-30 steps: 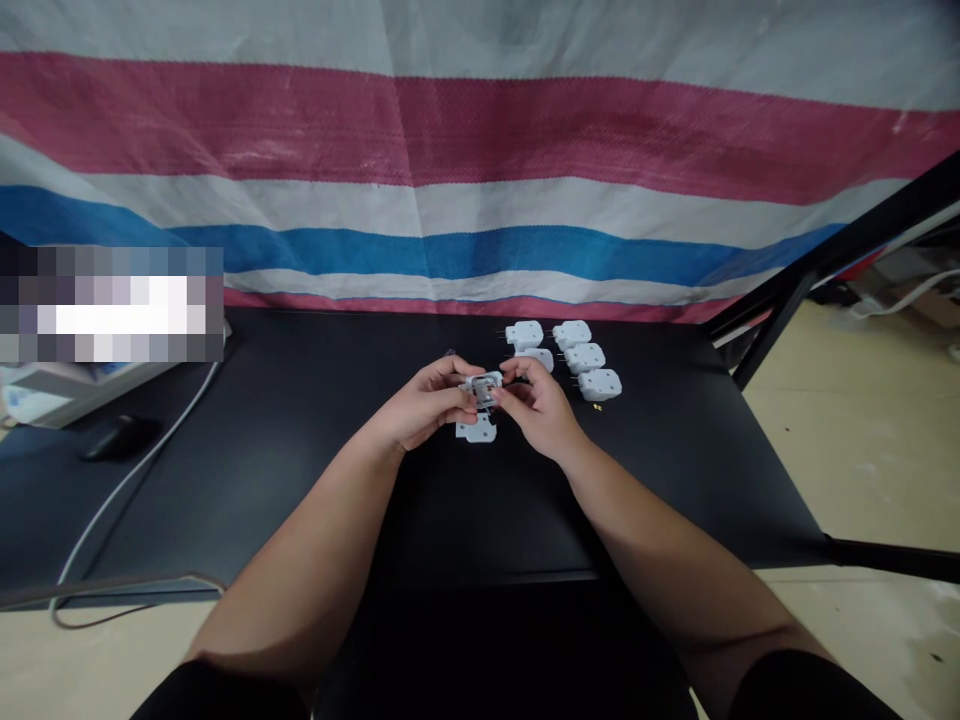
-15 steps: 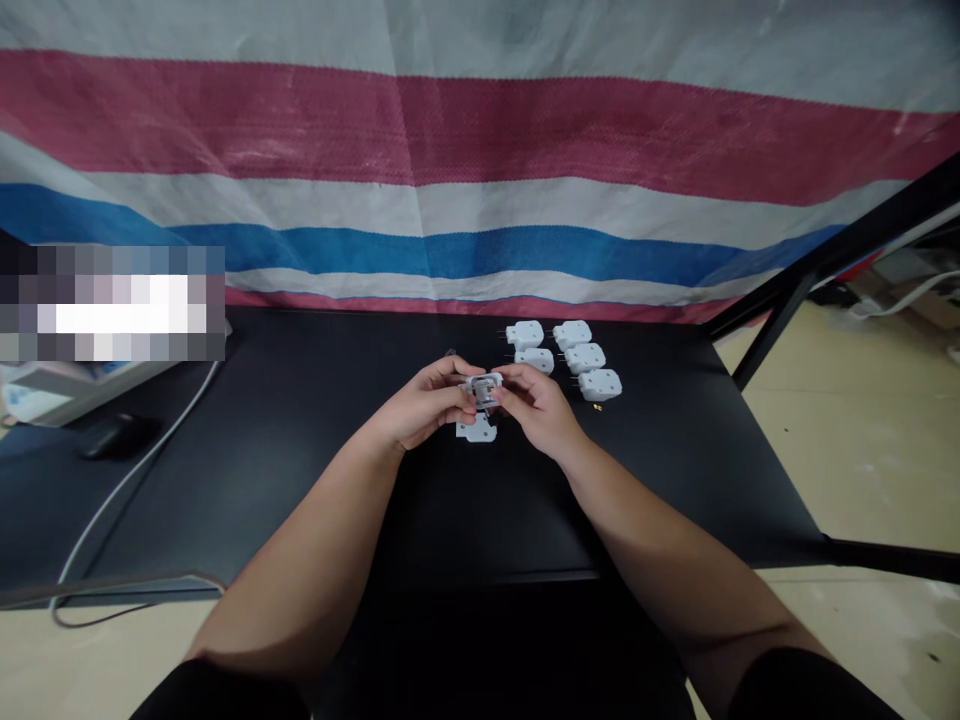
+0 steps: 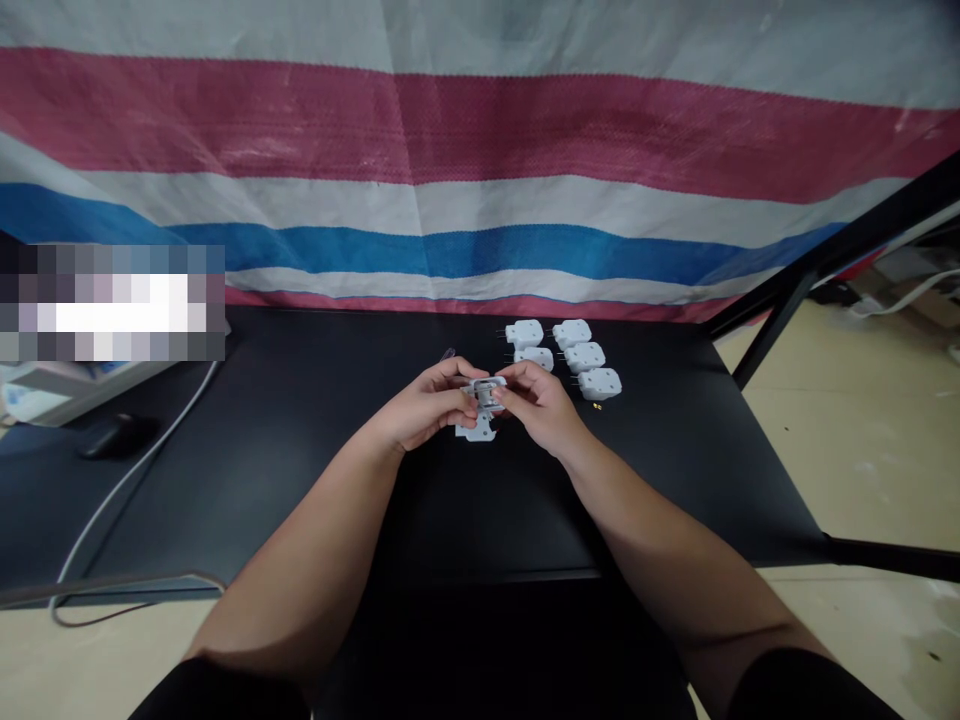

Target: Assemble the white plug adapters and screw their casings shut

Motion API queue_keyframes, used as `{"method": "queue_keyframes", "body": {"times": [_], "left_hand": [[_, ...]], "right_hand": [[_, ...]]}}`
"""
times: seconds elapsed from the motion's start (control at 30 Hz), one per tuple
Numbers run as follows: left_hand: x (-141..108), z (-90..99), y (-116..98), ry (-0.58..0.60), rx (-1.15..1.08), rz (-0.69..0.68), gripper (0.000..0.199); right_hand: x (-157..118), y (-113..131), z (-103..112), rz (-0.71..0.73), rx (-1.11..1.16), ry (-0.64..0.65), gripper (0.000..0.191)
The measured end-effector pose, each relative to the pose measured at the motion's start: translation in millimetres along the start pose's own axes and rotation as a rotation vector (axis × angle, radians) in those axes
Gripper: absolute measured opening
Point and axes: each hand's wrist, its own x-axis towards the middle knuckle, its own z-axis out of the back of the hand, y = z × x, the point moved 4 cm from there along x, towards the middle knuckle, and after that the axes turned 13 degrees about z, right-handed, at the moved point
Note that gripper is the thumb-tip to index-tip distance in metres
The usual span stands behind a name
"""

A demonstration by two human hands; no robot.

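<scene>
Over the middle of a black table (image 3: 300,470), my left hand (image 3: 424,405) and my right hand (image 3: 541,408) meet around one small white plug housing (image 3: 486,388). Fingertips of both hands pinch it, and its open inside faces up. Just below it a second white plug half (image 3: 475,431) lies flat on the table. Behind my right hand, several finished white plugs (image 3: 585,357) stand in two short rows with their pins pointing left.
A tiny yellow part (image 3: 597,406) lies beside the nearest plug. A striped tarp (image 3: 465,160) hangs behind the table. A white cable (image 3: 127,490) and a dark mouse-like object (image 3: 116,437) lie at the left. A black frame bar (image 3: 825,260) stands at the right.
My right hand has slid slightly left and closed in on the housing, so the plug behind it shows more. My left hand has barely moved.
</scene>
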Motion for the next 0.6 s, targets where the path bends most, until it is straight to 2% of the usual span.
{"method": "queue_keyframes", "body": {"times": [0.33, 0.47, 0.6], "left_hand": [[0.0, 2.0, -0.5, -0.019, -0.026, 0.03, 0.035], [-0.7, 4.1, -5.1, -0.064, -0.1, -0.011, 0.032], [0.6, 7.8, -7.5, -0.14, -0.117, -0.071, 0.03]], "right_hand": [[-1.6, -2.6, 0.5, -0.025, -0.021, -0.089, 0.048], [-4.8, -0.4, -3.4, -0.111, 0.141, -0.095, 0.057], [-8.6, -0.6, -9.6, -0.185, 0.255, -0.042, 0.052]]}}
